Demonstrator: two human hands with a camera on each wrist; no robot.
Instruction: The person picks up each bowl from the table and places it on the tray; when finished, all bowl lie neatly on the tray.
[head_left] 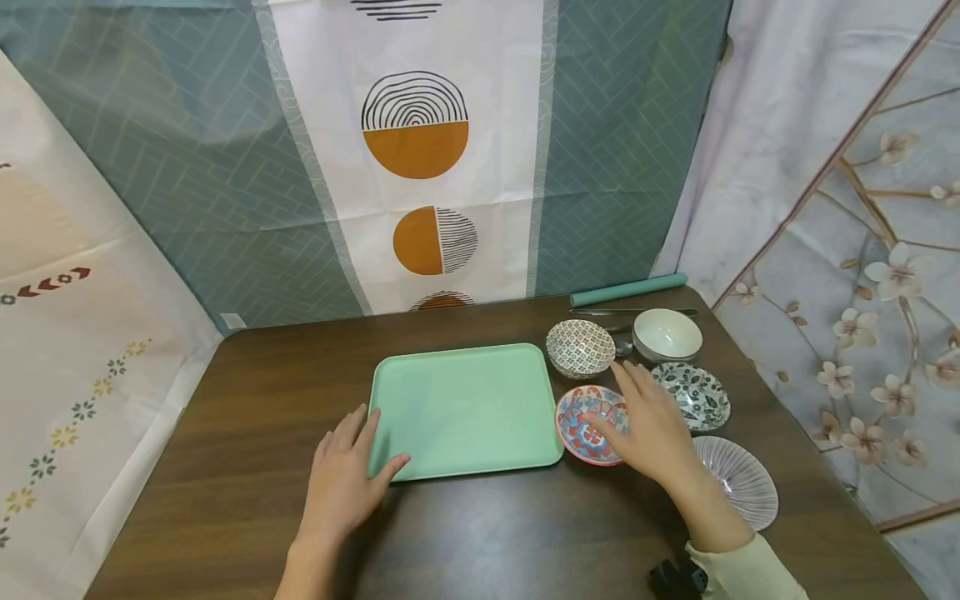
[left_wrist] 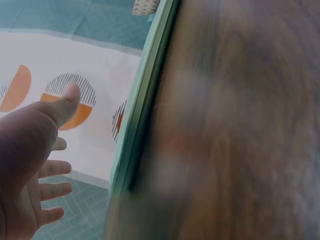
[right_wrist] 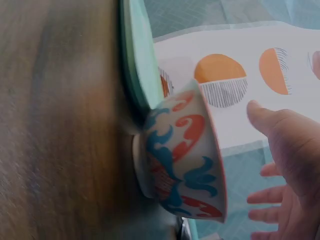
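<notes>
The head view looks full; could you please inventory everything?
table: one, brown, centre
tray: one, mint green, on table
red bowl: one, red-blue, right of tray
diamond bowl: one, brown-white, beyond red bowl
white bowl: one, white, back right
leaf bowl: one, black-white, before white bowl
striped dish: one, greyish, front right
spoon: at least one, metallic, by diamond bowl
thin utensil: count unclear, dark, behind bowls
roll: one, teal, back right
patch: one, white, back left
cloths: three, teal and pale, back, sides
wrist device: one, black, by sleeve
sleeve: one, cream, right arm
left hand: one, at tray's left edge
right hand: one, over red bowl
</notes>
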